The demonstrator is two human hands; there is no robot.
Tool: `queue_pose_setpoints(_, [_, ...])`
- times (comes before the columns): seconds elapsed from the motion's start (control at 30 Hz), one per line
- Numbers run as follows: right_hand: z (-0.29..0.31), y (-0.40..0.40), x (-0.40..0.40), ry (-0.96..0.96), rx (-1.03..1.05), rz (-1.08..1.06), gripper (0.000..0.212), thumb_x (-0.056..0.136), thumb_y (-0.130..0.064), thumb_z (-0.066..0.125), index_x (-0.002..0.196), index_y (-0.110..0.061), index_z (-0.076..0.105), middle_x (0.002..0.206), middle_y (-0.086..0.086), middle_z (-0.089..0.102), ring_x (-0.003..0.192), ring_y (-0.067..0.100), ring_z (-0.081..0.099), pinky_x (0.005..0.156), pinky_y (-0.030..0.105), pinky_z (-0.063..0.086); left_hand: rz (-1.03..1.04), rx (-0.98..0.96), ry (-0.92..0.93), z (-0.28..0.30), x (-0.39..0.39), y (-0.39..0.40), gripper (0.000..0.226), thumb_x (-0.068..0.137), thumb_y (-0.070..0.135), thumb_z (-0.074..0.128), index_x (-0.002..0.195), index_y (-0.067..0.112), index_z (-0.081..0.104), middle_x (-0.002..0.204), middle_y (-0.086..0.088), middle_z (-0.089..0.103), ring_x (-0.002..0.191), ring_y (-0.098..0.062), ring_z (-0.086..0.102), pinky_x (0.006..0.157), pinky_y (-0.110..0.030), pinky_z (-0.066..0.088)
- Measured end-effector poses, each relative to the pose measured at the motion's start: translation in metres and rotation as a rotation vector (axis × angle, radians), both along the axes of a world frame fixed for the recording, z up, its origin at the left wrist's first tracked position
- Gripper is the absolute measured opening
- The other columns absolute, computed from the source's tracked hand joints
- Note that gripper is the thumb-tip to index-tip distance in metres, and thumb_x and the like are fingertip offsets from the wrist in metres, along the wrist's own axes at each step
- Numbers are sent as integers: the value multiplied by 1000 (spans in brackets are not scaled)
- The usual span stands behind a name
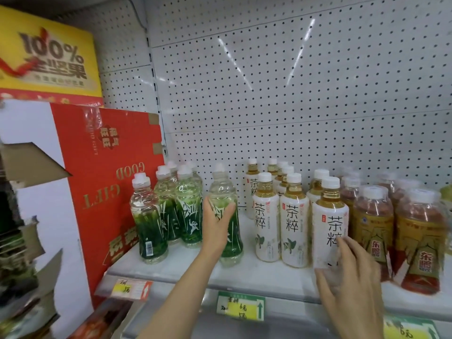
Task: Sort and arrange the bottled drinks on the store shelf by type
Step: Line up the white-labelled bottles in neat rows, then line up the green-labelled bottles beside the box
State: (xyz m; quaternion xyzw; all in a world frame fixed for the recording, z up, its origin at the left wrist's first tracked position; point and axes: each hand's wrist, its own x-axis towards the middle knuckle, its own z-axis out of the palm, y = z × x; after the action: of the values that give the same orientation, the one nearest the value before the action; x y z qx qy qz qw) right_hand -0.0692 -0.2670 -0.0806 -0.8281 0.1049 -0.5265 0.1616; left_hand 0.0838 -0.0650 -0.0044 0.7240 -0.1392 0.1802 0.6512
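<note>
The left hand wraps its fingers round a clear plastic bottle with a green label, upright on the white shelf, just right of a cluster of matching green bottles. The right hand curls thumb and fingers round a white-labelled tea bottle. Amber bottles with gold-and-red labels stand right of those fingers.

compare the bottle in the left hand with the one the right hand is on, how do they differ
The green bottle is clear with a green label low on its body; the white bottle has a white wrap with black characters. The green bottle holds clear liquid, the white bottle amber tea. The left hand grips the green bottle; the right hand touches the white bottle. Both stand upright with white caps.
</note>
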Motion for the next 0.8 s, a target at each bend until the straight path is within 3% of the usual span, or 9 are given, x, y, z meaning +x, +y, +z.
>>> queue_pose_setpoints(0.1, [1, 22, 5, -67, -58, 89, 64, 81, -35, 53, 132, 2, 49, 132, 22, 48, 119, 41, 45, 107, 46, 32, 1, -4, 48, -2, 5, 12, 96, 93, 52, 60, 159, 31, -6, 166, 9, 8, 151, -18, 17, 122, -45, 20])
queue_pose_setpoints(0.17, [2, 40, 14, -71, -78, 159, 62, 83, -35, 49, 134, 0, 47, 133, 18, 48, 121, 36, 45, 106, 43, 34, -21, 5, 56, -1, 11, 13, 98, 92, 51, 62, 159, 30, -8, 168, 4, 2, 153, -21, 12, 123, -50, 18])
queue_pose_setpoints(0.3, [5, 75, 38, -46, -56, 242, 58, 86, -33, 49, 137, -4, 48, 131, 10, 51, 120, 25, 46, 107, 31, 31, -128, 28, 37, -2, 17, 6, 92, 92, 45, 65, 157, 36, 0, 166, 7, 8, 152, -20, 15, 122, -51, 20])
queue_pose_setpoints(0.37, [9, 91, 52, -36, -24, 236, 57, 87, -31, 52, 138, -6, 47, 130, 5, 51, 119, 19, 44, 106, 25, 30, -196, 33, 35, -4, 25, 4, 89, 94, 41, 65, 157, 35, 3, 166, 6, 9, 151, -17, 15, 121, -46, 19])
queue_pose_setpoints(0.5, [10, 116, 78, 33, -15, 175, 67, 83, -13, 74, 142, -10, 42, 131, 6, 55, 122, 19, 44, 103, 36, 38, -294, 62, 47, -1, 44, -5, 82, 96, 35, 64, 154, 28, 7, 160, 3, 21, 143, -14, 26, 113, -34, 24])
queue_pose_setpoints(0.7, [11, 124, 87, 70, -45, 23, 73, 76, -11, 79, 141, -6, 46, 126, 8, 59, 116, 21, 48, 98, 35, 45, -402, 88, 25, 1, 68, -39, 67, 93, 36, 68, 137, 35, 18, 140, 8, 37, 126, -9, 38, 109, -33, 33])
queue_pose_setpoints(0.8, [11, 124, 87, 56, -86, -50, 72, 74, -11, 81, 138, -5, 51, 122, 8, 62, 114, 19, 47, 98, 28, 43, -417, 97, 6, 0, 69, -43, 75, 91, 39, 70, 145, 26, 20, 144, 3, 41, 124, -6, 39, 106, -29, 33])
